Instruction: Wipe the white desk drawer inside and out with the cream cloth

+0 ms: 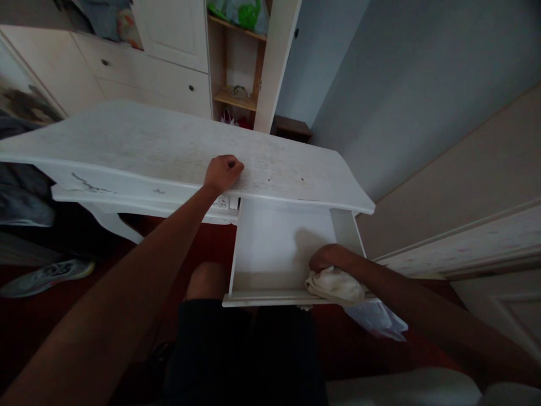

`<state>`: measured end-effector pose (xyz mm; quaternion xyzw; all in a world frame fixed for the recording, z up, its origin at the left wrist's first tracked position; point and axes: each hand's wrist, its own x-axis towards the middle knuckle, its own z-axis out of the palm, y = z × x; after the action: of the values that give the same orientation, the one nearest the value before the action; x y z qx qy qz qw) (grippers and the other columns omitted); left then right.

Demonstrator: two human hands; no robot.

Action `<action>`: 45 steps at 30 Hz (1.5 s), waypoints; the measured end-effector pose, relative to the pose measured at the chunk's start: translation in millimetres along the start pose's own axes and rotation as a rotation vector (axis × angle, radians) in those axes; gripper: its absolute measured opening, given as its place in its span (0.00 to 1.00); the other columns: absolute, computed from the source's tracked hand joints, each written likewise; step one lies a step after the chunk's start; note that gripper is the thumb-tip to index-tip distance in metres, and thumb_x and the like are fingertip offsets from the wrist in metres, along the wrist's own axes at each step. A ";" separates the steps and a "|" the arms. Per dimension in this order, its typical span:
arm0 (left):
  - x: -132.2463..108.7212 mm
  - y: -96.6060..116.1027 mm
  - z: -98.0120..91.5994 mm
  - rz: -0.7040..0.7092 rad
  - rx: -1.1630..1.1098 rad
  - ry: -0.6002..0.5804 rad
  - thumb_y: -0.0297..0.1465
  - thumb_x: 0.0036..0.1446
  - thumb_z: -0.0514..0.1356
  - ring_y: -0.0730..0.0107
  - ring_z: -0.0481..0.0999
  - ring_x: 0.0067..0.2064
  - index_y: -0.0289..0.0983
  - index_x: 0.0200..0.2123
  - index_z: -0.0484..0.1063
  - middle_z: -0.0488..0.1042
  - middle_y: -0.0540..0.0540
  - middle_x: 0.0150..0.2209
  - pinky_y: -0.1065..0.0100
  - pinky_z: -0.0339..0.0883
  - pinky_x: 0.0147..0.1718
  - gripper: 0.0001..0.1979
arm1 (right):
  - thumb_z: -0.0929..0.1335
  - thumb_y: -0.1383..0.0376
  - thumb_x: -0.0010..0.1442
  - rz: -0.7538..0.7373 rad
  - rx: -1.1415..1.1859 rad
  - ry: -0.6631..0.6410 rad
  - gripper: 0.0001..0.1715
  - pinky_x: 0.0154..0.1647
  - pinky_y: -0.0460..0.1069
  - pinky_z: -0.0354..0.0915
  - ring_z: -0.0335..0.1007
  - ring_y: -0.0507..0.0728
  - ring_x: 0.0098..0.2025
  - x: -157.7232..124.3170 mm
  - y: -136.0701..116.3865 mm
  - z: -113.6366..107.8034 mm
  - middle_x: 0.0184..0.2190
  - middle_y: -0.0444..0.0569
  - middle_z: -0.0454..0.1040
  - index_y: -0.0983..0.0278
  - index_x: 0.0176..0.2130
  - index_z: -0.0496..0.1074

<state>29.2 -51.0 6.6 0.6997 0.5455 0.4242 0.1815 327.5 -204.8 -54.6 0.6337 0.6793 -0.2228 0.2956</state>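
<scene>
My left hand rests on the worn white desk top, near its front edge. Its fingers are curled into a loose fist, and I see nothing in it. Below the desk top a white drawer is pulled out toward me. My right hand reaches into the drawer's front right corner, closed on a cream cloth. Part of the cloth bunches over the drawer's front edge. The right fingers are mostly hidden by the wrist and the cloth.
A pale cabinet stands behind the desk, with an open door beside shelves holding bags. At the right is a wall. Under the drawer's right side lies a clear plastic bag. A shoe is on the red floor.
</scene>
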 end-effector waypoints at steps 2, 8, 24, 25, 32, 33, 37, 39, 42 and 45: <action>-0.5 0.1 1.2 -0.001 0.021 0.005 0.31 0.52 0.55 0.64 0.71 0.32 0.38 0.22 0.71 0.74 0.45 0.26 0.64 0.63 0.36 0.09 | 0.74 0.65 0.47 -0.083 0.009 -0.112 0.07 0.39 0.50 0.71 0.79 0.58 0.35 -0.8 -13.9 -5.1 0.31 0.48 0.82 0.64 0.31 0.81; -1.5 -0.8 3.0 0.003 0.047 0.007 0.33 0.53 0.55 0.62 0.70 0.34 0.38 0.23 0.70 0.74 0.44 0.27 0.64 0.63 0.39 0.09 | 0.73 0.67 0.49 -0.677 0.096 -0.308 0.21 0.39 0.47 0.67 0.77 0.56 0.38 -4.0 -73.6 -22.3 0.39 0.47 0.83 0.64 0.46 0.81; 4.2 -4.4 5.6 0.003 -0.013 -0.015 0.30 0.54 0.55 0.65 0.68 0.34 0.37 0.23 0.70 0.70 0.46 0.26 0.64 0.61 0.40 0.09 | 0.69 0.66 0.62 -0.524 0.331 0.554 0.25 0.57 0.54 0.67 0.72 0.62 0.57 1.3 -104.8 -19.1 0.57 0.55 0.75 0.62 0.59 0.71; 4.2 -4.3 5.5 0.003 -0.009 -0.016 0.30 0.54 0.55 0.65 0.68 0.34 0.37 0.23 0.69 0.69 0.46 0.26 0.64 0.61 0.40 0.09 | 0.68 0.68 0.62 -0.493 0.347 0.647 0.29 0.60 0.55 0.66 0.69 0.62 0.60 1.5 -98.2 -19.9 0.60 0.56 0.72 0.62 0.62 0.68; 3.5 -4.2 4.7 -0.004 -0.007 -0.027 0.29 0.54 0.55 0.61 0.70 0.39 0.36 0.25 0.72 0.71 0.44 0.28 0.63 0.61 0.42 0.08 | 0.68 0.66 0.64 -0.629 0.225 0.741 0.41 0.72 0.62 0.55 0.47 0.65 0.75 -7.8 -63.2 -18.9 0.74 0.57 0.53 0.61 0.72 0.55; 3.4 -4.2 4.8 -0.002 -0.007 -0.024 0.30 0.54 0.55 0.61 0.70 0.39 0.36 0.25 0.72 0.71 0.43 0.28 0.63 0.61 0.42 0.08 | 0.70 0.63 0.63 -0.719 0.220 0.635 0.44 0.72 0.62 0.54 0.47 0.64 0.75 -11.0 -59.5 -18.8 0.74 0.57 0.53 0.61 0.73 0.53; 3.6 -3.9 5.1 0.004 0.003 -0.020 0.31 0.54 0.54 0.63 0.70 0.37 0.36 0.25 0.71 0.72 0.44 0.28 0.63 0.62 0.42 0.09 | 0.71 0.59 0.65 -0.918 0.242 0.264 0.45 0.72 0.60 0.53 0.51 0.61 0.74 -25.8 -49.5 -25.1 0.74 0.54 0.55 0.58 0.73 0.52; 3.8 -4.0 5.4 0.000 0.008 -0.018 0.31 0.55 0.54 0.63 0.70 0.36 0.36 0.25 0.71 0.71 0.45 0.27 0.63 0.63 0.41 0.10 | 0.70 0.60 0.66 -0.888 0.246 0.278 0.42 0.73 0.61 0.52 0.51 0.61 0.74 -29.1 -49.1 -30.3 0.74 0.53 0.55 0.56 0.73 0.54; 4.1 -4.8 6.0 -0.004 0.010 -0.012 0.32 0.55 0.54 0.63 0.70 0.36 0.36 0.25 0.72 0.72 0.44 0.27 0.63 0.63 0.42 0.10 | 0.73 0.57 0.63 -0.834 0.192 0.396 0.48 0.73 0.64 0.48 0.43 0.65 0.76 -20.4 -57.7 -32.1 0.76 0.56 0.48 0.57 0.73 0.53; 4.0 -5.4 6.2 -0.009 0.011 -0.007 0.32 0.55 0.54 0.63 0.71 0.37 0.35 0.26 0.73 0.72 0.43 0.28 0.63 0.64 0.43 0.10 | 0.78 0.52 0.54 -0.837 0.118 0.386 0.62 0.74 0.66 0.42 0.30 0.69 0.78 1.0 -79.1 -20.9 0.76 0.65 0.38 0.65 0.74 0.48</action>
<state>31.0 -44.2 0.8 0.6998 0.5503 0.4178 0.1812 246.5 -197.6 -45.8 0.3507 0.9053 -0.2393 0.0120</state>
